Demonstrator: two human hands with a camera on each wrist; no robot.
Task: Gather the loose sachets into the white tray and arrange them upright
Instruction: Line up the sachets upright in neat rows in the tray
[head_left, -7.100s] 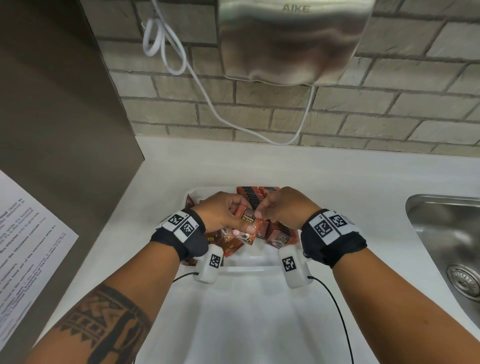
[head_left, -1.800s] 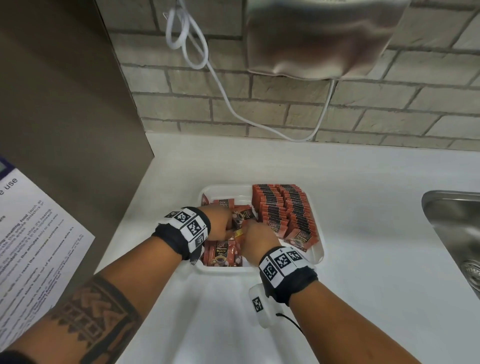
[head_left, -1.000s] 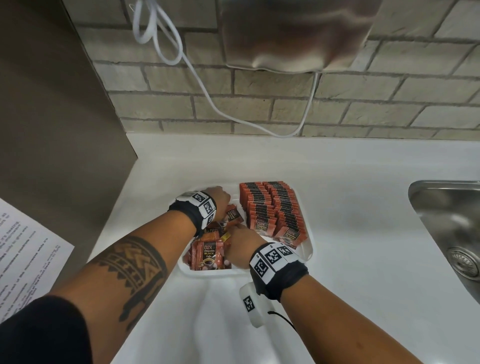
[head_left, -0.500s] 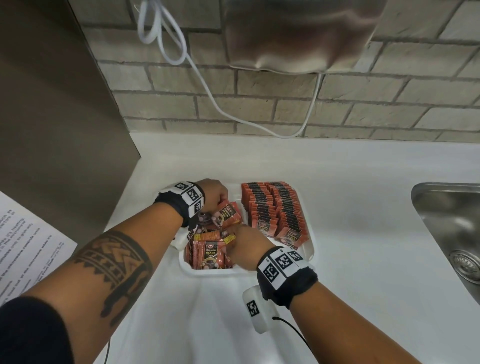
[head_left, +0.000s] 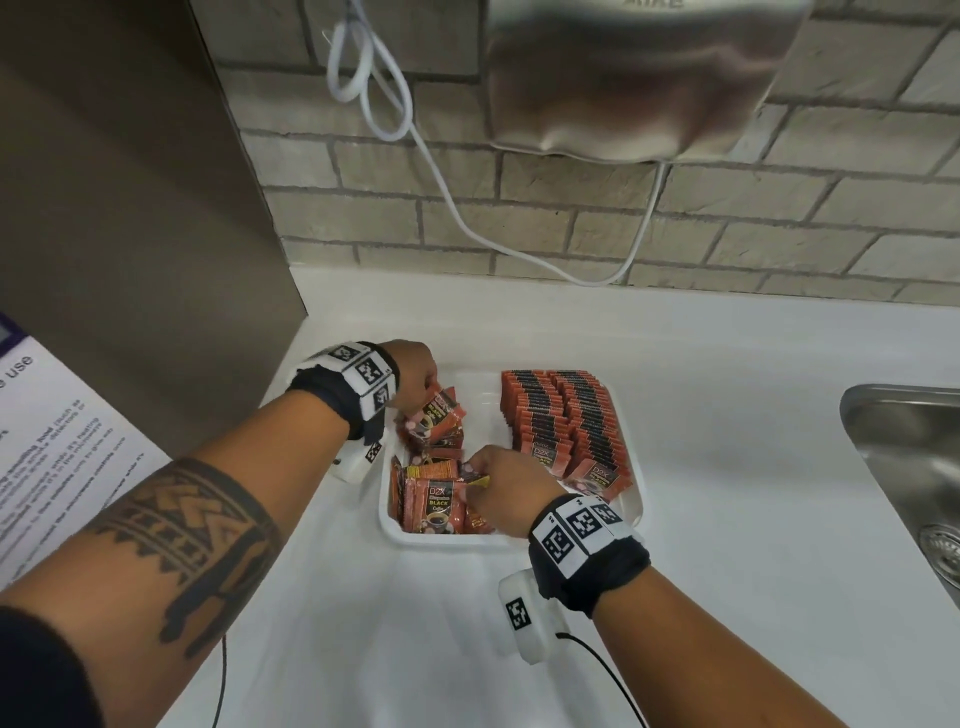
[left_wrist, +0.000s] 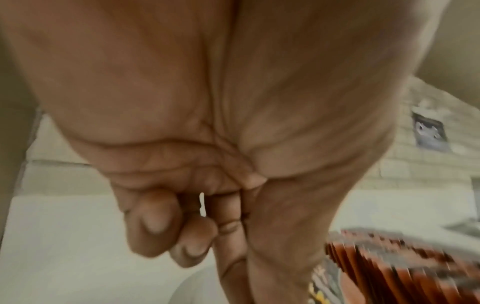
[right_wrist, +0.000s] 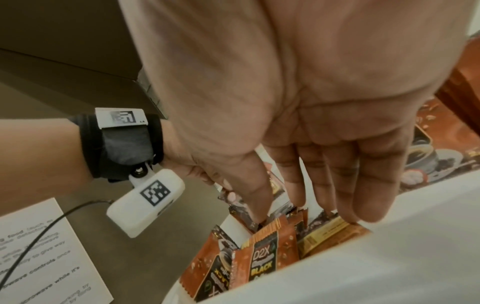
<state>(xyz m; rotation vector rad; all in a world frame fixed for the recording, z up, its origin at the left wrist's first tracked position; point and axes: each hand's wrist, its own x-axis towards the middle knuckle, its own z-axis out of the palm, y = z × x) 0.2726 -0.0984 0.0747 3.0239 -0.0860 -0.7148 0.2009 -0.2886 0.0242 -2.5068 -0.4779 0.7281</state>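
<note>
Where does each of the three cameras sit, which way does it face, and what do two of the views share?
Head: on the person's head, facing forward and down at the white tray on the counter; both forearms, left hand and right hand show.
Left wrist: under the left wrist, looking along the palm; curled fingers fill the blurred view.
Right wrist: under the right wrist, looking along the palm at the fingers among the loose sachets; the left wristband shows too.
Shared: head and left wrist views both show the upright sachet rows.
</note>
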